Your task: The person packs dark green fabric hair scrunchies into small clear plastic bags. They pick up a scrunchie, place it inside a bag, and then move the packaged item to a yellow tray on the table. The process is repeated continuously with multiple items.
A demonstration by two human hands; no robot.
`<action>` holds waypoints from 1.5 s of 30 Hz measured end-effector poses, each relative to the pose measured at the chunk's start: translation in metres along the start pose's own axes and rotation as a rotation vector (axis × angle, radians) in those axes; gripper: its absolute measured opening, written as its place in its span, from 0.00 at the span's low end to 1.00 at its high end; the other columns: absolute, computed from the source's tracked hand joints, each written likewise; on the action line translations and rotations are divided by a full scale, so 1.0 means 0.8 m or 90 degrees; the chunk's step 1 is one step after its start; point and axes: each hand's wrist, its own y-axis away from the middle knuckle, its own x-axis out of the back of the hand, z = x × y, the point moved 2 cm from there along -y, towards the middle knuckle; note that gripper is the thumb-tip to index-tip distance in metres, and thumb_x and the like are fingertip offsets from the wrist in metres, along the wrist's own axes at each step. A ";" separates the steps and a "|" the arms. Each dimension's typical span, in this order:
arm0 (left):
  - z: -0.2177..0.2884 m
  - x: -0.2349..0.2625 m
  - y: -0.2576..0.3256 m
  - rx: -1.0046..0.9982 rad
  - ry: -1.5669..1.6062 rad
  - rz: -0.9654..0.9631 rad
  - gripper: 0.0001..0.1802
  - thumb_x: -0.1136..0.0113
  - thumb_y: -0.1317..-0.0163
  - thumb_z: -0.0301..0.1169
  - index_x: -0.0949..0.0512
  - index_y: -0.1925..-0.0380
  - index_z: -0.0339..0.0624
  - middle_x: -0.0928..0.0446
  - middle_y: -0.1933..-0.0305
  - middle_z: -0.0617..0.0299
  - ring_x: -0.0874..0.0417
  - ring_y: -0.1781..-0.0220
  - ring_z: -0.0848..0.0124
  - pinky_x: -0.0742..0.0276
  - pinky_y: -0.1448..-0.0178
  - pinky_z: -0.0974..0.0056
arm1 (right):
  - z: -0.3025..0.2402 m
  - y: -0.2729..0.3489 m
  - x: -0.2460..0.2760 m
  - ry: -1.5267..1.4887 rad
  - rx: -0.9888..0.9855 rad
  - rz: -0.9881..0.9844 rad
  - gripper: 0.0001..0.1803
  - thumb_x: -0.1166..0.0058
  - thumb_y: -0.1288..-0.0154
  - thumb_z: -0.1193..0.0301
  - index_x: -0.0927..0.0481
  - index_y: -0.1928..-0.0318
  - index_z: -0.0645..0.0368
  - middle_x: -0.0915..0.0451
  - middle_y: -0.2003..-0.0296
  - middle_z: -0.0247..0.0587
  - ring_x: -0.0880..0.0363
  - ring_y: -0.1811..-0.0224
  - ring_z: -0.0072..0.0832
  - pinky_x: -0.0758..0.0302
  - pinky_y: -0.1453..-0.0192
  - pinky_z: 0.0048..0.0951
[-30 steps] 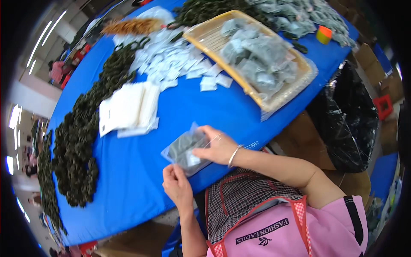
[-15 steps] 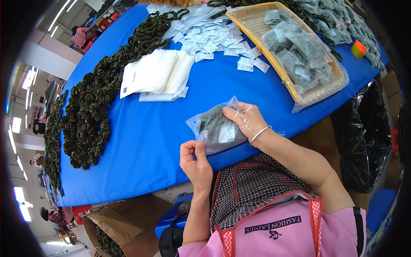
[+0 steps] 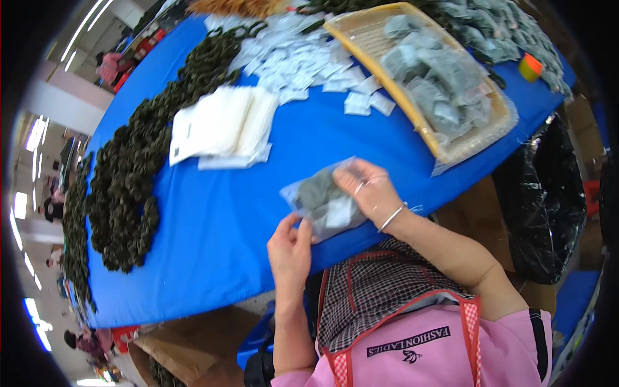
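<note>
Between my two hands, over the near edge of the blue table, is a clear plastic bag (image 3: 329, 203). A dark green scrunchie and a white slip show through it. My right hand (image 3: 371, 190) grips the bag's right side, thumb on top. At the bag's lower left corner, the thumb and fingers of my left hand (image 3: 290, 248) are pinched on the plastic. Beyond my hands lies a stack of white translucent bags (image 3: 222, 122). Many small white slips (image 3: 296, 68) are spread behind that stack.
Long heaps of dark green scrunchies (image 3: 129, 187) run down the left. A yellow tray (image 3: 400, 97) of filled bags stands at right, near an orange and yellow roll (image 3: 530, 67). Black plastic (image 3: 545, 200) hangs off the right side; a cardboard box (image 3: 193, 342) sits below.
The view has shifted slightly, so the table's contents appear a little further left. Both hands still hold the bag, in nearly the same grip.
</note>
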 end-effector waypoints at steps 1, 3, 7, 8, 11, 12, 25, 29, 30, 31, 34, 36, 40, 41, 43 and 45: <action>-0.004 0.006 0.000 0.017 0.015 -0.019 0.12 0.43 0.37 0.30 0.23 0.60 0.28 0.24 0.81 0.66 0.30 0.79 0.82 0.35 0.73 0.74 | 0.003 0.000 0.000 0.078 0.046 -0.057 0.23 0.37 0.41 0.57 0.23 0.60 0.66 0.19 0.65 0.41 0.25 0.62 0.22 0.26 0.57 0.28; -0.012 0.012 0.000 0.037 0.057 -0.019 0.12 0.44 0.36 0.30 0.23 0.60 0.30 0.24 0.78 0.67 0.29 0.76 0.83 0.34 0.71 0.75 | -0.028 0.007 0.008 0.262 0.084 -0.140 0.26 0.34 0.45 0.55 0.23 0.56 0.64 0.20 0.59 0.47 0.24 0.56 0.28 0.27 0.51 0.32; -0.012 0.008 -0.001 0.005 0.194 0.100 0.10 0.46 0.33 0.30 0.24 0.58 0.34 0.24 0.67 0.66 0.28 0.66 0.82 0.33 0.62 0.76 | -0.085 -0.012 0.034 0.197 0.184 0.006 0.28 0.32 0.48 0.59 0.24 0.53 0.65 0.20 0.59 0.47 0.21 0.56 0.29 0.25 0.53 0.31; -0.010 0.006 -0.001 -0.014 0.235 0.136 0.10 0.46 0.33 0.30 0.24 0.58 0.35 0.24 0.64 0.65 0.28 0.64 0.82 0.33 0.60 0.76 | -0.104 -0.025 0.046 0.140 0.201 0.085 0.28 0.32 0.48 0.60 0.25 0.52 0.66 0.20 0.59 0.47 0.21 0.57 0.28 0.24 0.54 0.30; 0.000 -0.001 0.005 0.000 0.219 0.064 0.09 0.47 0.32 0.29 0.25 0.57 0.35 0.25 0.61 0.66 0.29 0.61 0.82 0.33 0.57 0.76 | -0.184 -0.074 0.071 -0.033 0.160 0.270 0.30 0.35 0.44 0.64 0.32 0.45 0.66 0.21 0.59 0.44 0.21 0.60 0.26 0.23 0.59 0.27; 0.004 -0.005 0.008 -0.002 0.216 0.046 0.09 0.47 0.32 0.29 0.25 0.57 0.35 0.25 0.61 0.66 0.29 0.61 0.82 0.33 0.57 0.76 | -0.193 -0.087 0.078 -0.016 0.151 0.299 0.30 0.37 0.41 0.65 0.34 0.43 0.67 0.22 0.57 0.44 0.21 0.60 0.26 0.23 0.58 0.28; 0.021 -0.075 0.073 -0.096 0.347 -0.106 0.17 0.42 0.38 0.21 0.32 0.50 0.32 0.23 0.64 0.59 0.20 0.63 0.75 0.22 0.56 0.72 | -0.072 0.040 0.006 0.709 0.517 0.130 0.17 0.49 0.41 0.78 0.28 0.50 0.59 0.22 0.60 0.43 0.21 0.69 0.29 0.24 0.66 0.30; 0.024 -0.079 0.076 -0.109 0.377 -0.126 0.18 0.40 0.39 0.22 0.31 0.49 0.31 0.24 0.63 0.60 0.21 0.61 0.76 0.22 0.56 0.71 | -0.057 0.046 0.008 0.510 0.204 0.049 0.16 0.50 0.42 0.77 0.29 0.51 0.58 0.22 0.59 0.44 0.20 0.69 0.38 0.23 0.64 0.35; 0.025 -0.080 0.077 -0.145 0.327 -0.123 0.18 0.39 0.40 0.22 0.29 0.51 0.31 0.24 0.63 0.60 0.21 0.61 0.76 0.22 0.56 0.71 | -0.054 0.048 0.009 0.532 0.242 0.056 0.16 0.50 0.42 0.77 0.29 0.52 0.58 0.22 0.59 0.44 0.20 0.69 0.38 0.23 0.65 0.36; 0.025 -0.080 0.078 -0.183 0.272 -0.119 0.17 0.38 0.40 0.22 0.28 0.52 0.31 0.24 0.63 0.60 0.22 0.62 0.76 0.23 0.57 0.71 | -0.048 0.049 0.009 0.548 0.281 0.063 0.16 0.50 0.42 0.77 0.30 0.52 0.58 0.22 0.59 0.44 0.20 0.69 0.38 0.24 0.66 0.37; 0.028 -0.075 0.077 -0.303 0.105 -0.088 0.13 0.35 0.43 0.21 0.24 0.58 0.32 0.24 0.64 0.60 0.23 0.64 0.76 0.25 0.59 0.72 | -0.049 0.057 0.011 0.587 0.305 0.044 0.16 0.49 0.43 0.78 0.30 0.53 0.59 0.23 0.60 0.44 0.20 0.69 0.39 0.24 0.68 0.39; 0.027 -0.074 0.073 -0.341 0.075 -0.078 0.10 0.35 0.45 0.21 0.22 0.62 0.33 0.25 0.66 0.61 0.24 0.65 0.76 0.26 0.60 0.73 | -0.050 0.064 0.015 0.609 0.312 0.026 0.16 0.48 0.43 0.77 0.30 0.53 0.59 0.23 0.61 0.44 0.20 0.70 0.40 0.24 0.70 0.40; 0.027 -0.074 0.070 -0.299 0.129 -0.049 0.04 0.38 0.41 0.23 0.22 0.69 0.35 0.26 0.71 0.63 0.26 0.68 0.77 0.30 0.63 0.73 | -0.059 0.084 0.025 0.628 0.292 -0.060 0.16 0.47 0.44 0.76 0.29 0.54 0.59 0.24 0.62 0.45 0.21 0.67 0.45 0.24 0.67 0.41; 0.028 -0.070 0.068 -0.244 0.171 -0.028 0.04 0.39 0.40 0.25 0.22 0.70 0.35 0.27 0.72 0.63 0.26 0.69 0.77 0.30 0.63 0.73 | -0.062 0.088 0.033 0.634 0.306 -0.073 0.16 0.47 0.45 0.75 0.29 0.54 0.59 0.25 0.62 0.46 0.21 0.66 0.46 0.24 0.66 0.42; 0.024 -0.057 0.055 -0.176 0.195 0.027 0.05 0.40 0.38 0.26 0.22 0.70 0.35 0.25 0.72 0.64 0.25 0.70 0.77 0.29 0.63 0.73 | -0.073 0.097 0.062 0.602 0.322 -0.059 0.12 0.48 0.44 0.75 0.26 0.57 0.59 0.24 0.62 0.46 0.22 0.65 0.46 0.24 0.63 0.43; 0.009 -0.029 0.039 -0.132 0.145 0.086 0.04 0.40 0.38 0.24 0.22 0.70 0.35 0.24 0.71 0.62 0.23 0.71 0.77 0.27 0.64 0.73 | -0.092 0.099 0.104 0.602 0.331 -0.006 0.10 0.45 0.46 0.80 0.24 0.61 0.61 0.24 0.68 0.44 0.23 0.71 0.38 0.26 0.67 0.31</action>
